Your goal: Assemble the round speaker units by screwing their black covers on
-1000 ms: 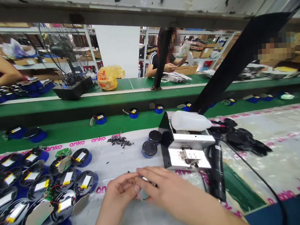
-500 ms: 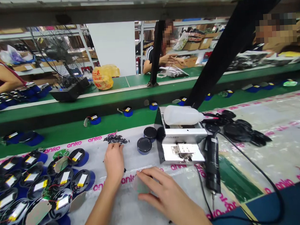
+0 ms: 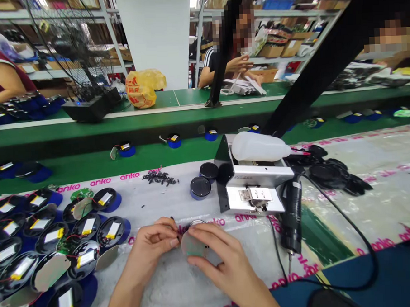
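Observation:
My left hand is closed in a pinch at the front middle of the bench, with the tip of a small black part poking out by its fingers. Close beside it, my right hand grips a thin, pale round disc between thumb and fingers. Behind that disc shows the rim of a round housing, mostly covered by the fingers. Farther back lies a loose pile of small black parts, like those at my left fingertips.
Blue round housings with batteries crowd the left side. Two dark-topped round units stand beside a metal device carrying a white bottle. A corded black screwdriver lies right. Co-workers sit beyond the green conveyor.
My left hand has come back from the pile of small black parts to beside the right hand, now pinching one. The right hand still holds the disc. The view has tilted down slightly.

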Available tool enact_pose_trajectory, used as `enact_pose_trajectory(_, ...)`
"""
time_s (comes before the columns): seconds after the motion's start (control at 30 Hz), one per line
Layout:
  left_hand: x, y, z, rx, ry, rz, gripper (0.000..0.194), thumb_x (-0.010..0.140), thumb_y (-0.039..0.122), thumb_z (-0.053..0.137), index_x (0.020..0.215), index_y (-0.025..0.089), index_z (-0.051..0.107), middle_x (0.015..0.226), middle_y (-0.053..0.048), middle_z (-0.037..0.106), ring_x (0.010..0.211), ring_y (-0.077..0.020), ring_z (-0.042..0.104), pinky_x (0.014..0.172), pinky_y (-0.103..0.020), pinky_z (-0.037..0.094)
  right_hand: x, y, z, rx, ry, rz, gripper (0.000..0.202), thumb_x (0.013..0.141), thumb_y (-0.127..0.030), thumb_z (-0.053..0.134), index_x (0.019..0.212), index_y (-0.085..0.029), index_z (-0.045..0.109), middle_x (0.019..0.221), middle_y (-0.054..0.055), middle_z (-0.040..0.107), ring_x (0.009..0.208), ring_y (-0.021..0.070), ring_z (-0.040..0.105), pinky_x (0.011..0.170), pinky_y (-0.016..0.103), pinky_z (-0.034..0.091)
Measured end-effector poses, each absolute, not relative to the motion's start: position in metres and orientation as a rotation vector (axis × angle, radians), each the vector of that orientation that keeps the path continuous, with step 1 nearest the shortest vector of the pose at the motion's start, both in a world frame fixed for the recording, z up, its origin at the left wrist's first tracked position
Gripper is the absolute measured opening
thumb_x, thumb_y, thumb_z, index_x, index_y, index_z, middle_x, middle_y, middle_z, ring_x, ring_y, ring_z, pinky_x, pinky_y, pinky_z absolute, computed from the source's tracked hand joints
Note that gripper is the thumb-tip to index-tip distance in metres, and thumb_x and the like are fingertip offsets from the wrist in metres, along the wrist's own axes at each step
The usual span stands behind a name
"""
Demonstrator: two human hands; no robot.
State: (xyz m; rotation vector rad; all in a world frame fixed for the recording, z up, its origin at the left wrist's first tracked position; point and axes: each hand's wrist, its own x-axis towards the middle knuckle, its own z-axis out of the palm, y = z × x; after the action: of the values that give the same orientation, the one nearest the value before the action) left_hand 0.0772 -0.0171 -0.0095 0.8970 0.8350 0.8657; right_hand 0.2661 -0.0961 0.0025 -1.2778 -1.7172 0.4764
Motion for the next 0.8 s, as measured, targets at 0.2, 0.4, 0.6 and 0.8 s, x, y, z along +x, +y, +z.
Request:
enact_pose_trajectory(0.2,0.076,-0.019,-0.014,0.657,0.748,0.804,0.024,0.053,0.022,0.099,0.071,0.022,0.083,0.076,-0.003,0.079,0.065,-0.0123,0.07,0.061,-0.019,0.055,0.264,-0.093,0.007,-1.235,-1.794,0.546,0.035,0.095,-0.036,0.066,0.128,-0.026,0.066,0.117,0.009,0.072,0.107,0.0248,0.07,0.095,0.04,0.061)
enact_pose_trajectory(0.4,0.075,-0.019,-0.017,0.57,0.758,0.763,0.028,0.048,0.019,0.1,0.069,0.022,0.082,0.071,-0.003,0.081,0.065,-0.0114,0.073,0.063,-0.015,0.056,0.266,-0.09,0.007,-1.197,-1.874,0.509,0.034,0.098,-0.038,0.062,0.129,-0.024,0.065,0.118,0.008,0.072,0.107,0.0232,0.069,0.096,0.039,0.06)
enact_pose_trajectory(0.6,0.07,-0.015,-0.006,0.71,0.87,0.694,0.023,0.051,0.014,0.097,0.068,0.018,0.082,0.069,-0.003,0.081,0.063,-0.0107,0.072,0.064,-0.015,0.056,0.27,-0.089,0.027,-1.224,-2.127,0.351,0.033,0.1,-0.026,0.059,0.132,-0.02,0.063,0.118,0.007,0.074,0.109,0.0212,0.069,0.108,0.045,0.054)
enact_pose_trajectory(0.8,0.067,-0.002,0.009,0.822,0.898,0.532,0.033,0.056,0.015,0.094,0.087,0.018,0.082,0.076,-0.006,0.082,0.068,-0.017,0.074,0.07,-0.026,0.059,0.275,-0.082,0.034,-1.162,-2.274,0.271,0.034,0.099,-0.03,0.06,0.13,-0.014,0.063,0.12,0.009,0.073,0.11,0.0199,0.068,0.109,0.04,0.053)
